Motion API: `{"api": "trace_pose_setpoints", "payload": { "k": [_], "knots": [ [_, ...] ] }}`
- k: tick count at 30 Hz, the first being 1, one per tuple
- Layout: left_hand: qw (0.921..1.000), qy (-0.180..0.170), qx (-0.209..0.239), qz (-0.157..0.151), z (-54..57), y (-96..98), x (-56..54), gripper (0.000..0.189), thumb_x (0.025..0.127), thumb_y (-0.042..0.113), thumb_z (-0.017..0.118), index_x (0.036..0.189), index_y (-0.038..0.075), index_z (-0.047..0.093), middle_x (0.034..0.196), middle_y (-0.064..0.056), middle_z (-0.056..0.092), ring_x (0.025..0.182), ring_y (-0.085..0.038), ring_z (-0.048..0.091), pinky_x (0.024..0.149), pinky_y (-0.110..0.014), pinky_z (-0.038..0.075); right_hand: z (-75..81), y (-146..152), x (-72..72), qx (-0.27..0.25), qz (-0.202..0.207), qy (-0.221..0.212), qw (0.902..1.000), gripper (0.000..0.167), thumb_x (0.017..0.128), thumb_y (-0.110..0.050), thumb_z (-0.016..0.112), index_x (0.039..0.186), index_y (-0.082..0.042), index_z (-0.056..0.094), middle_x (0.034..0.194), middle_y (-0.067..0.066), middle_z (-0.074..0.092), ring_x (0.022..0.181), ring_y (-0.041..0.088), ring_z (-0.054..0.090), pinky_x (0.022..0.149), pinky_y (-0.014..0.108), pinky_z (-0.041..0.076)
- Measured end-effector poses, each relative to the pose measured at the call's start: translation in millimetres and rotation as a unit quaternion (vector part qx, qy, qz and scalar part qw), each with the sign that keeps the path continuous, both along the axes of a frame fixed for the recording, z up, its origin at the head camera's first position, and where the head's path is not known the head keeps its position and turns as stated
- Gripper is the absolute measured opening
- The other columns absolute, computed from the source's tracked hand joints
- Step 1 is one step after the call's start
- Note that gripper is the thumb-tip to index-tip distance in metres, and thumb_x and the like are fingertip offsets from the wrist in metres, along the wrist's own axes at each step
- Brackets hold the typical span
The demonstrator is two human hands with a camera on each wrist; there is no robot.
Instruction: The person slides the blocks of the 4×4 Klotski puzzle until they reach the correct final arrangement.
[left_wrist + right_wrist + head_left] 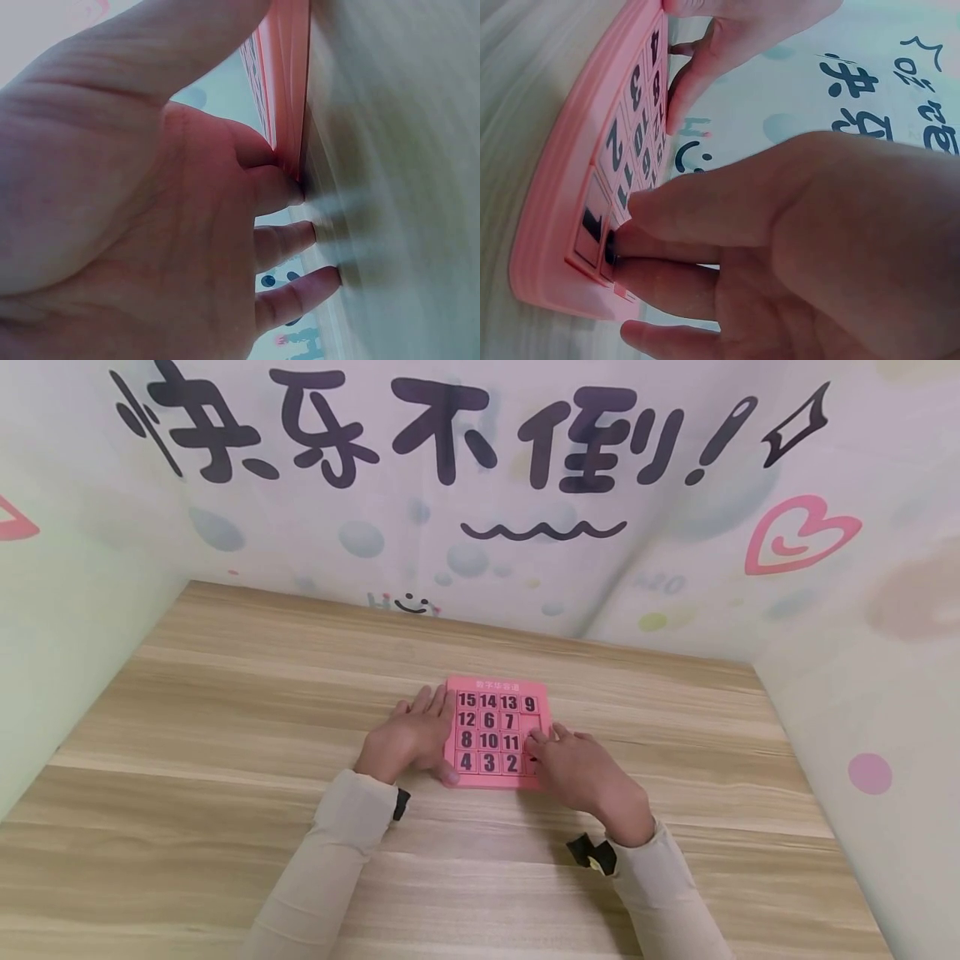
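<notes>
— Pale wood-grain desk [225, 860], white printed backdrop [420, 518] behind. Position of the puzzle?

— Pink sliding-number puzzle [495, 782], flat on the desk, between both hands.

— State of the hands?

— Left hand [408, 737] spread, fingers extended along the puzzle's left side. Right hand [588, 772] narrow, fingertips on a right-column tile [610, 251], numeral hidden.

— Step?

— Judged: sliding that tile, left hand bracing. Vacant slot [530, 723] lies just beyond, toward the backdrop; next move calls for light, straight fingertip pressure.

— Materials?

— Smooth frame, probably plastic, rounded corners; square flat tiles, bold black numerals.
</notes>
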State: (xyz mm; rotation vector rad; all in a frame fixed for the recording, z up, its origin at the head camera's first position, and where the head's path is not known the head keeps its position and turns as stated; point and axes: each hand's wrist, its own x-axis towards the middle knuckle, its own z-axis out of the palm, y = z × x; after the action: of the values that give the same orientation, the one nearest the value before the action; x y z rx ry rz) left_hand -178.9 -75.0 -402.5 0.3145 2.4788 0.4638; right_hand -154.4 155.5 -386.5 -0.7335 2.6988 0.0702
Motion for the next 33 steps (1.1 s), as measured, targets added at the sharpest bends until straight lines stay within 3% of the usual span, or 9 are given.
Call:
{"api": "trace_pose_setpoints", "payload": {
  "k": [5, 10, 18, 33],
  "knots": [
    [1.0000, 0.001, 0.002, 0.001, 0.2, -1.1, -0.7, 0.122, 0.077, 0.039, 0.082, 0.158, 0.003, -0.002, 0.166, -0.013, -0.008, 0.153, -0.032, -0.011, 0.125, -0.050, -0.001, 0.8, 1, -4.0, -0.016, 0.018, 0.023, 0.9994, 0.041, 0.102, -0.013, 0.044, 0.142, -0.006, 0.054, 0.147, 0.016, 0.051, 0.137, 0.044, 0.043, 0.109, 0.058, 0.041],
    [1.0000, 0.000, 0.005, 0.008, -0.4, -2.5, -0.5, 0.123, 0.077, 0.039, 0.083, 0.158, 0.004, -0.002, 0.166, -0.012, -0.009, 0.153, -0.032, -0.012, 0.124, -0.050, -0.002, -10.3, 2, -17.5, -0.063, -0.006, 0.061, 0.9962, 0.047, 0.101, -0.008, 0.039, 0.147, -0.007, 0.048, 0.154, 0.015, 0.043, 0.140, 0.047, 0.037, 0.108, 0.062, 0.040],
    [0.9999, 0.004, 0.010, 0.004, -1.4, -1.9, 1.4, 0.122, 0.077, 0.038, 0.083, 0.159, 0.004, -0.001, 0.166, -0.012, -0.008, 0.153, -0.032, -0.011, 0.124, -0.051, -0.001, -27.1, 3, -30.8, -0.087, -0.042, 0.039, 0.9946, 0.052, 0.107, -0.025, 0.039, 0.154, -0.005, 0.032, 0.161, 0.013, 0.028, 0.147, 0.046, 0.021, 0.115, 0.062, 0.030],
    [1.0000, 0.003, 0.006, 0.002, -1.7, -1.4, 1.5, 0.122, 0.077, 0.040, 0.082, 0.159, 0.004, -0.001, 0.166, -0.012, -0.008, 0.153, -0.031, -0.012, 0.125, -0.050, -0.001, -22.0, 2, -19.9, -0.051, -0.037, 0.017, 0.9978, 0.053, 0.106, -0.025, 0.044, 0.154, -0.005, 0.033, 0.161, 0.013, 0.027, 0.147, 0.044, 0.024, 0.115, 0.061, 0.030]
  ]
}}
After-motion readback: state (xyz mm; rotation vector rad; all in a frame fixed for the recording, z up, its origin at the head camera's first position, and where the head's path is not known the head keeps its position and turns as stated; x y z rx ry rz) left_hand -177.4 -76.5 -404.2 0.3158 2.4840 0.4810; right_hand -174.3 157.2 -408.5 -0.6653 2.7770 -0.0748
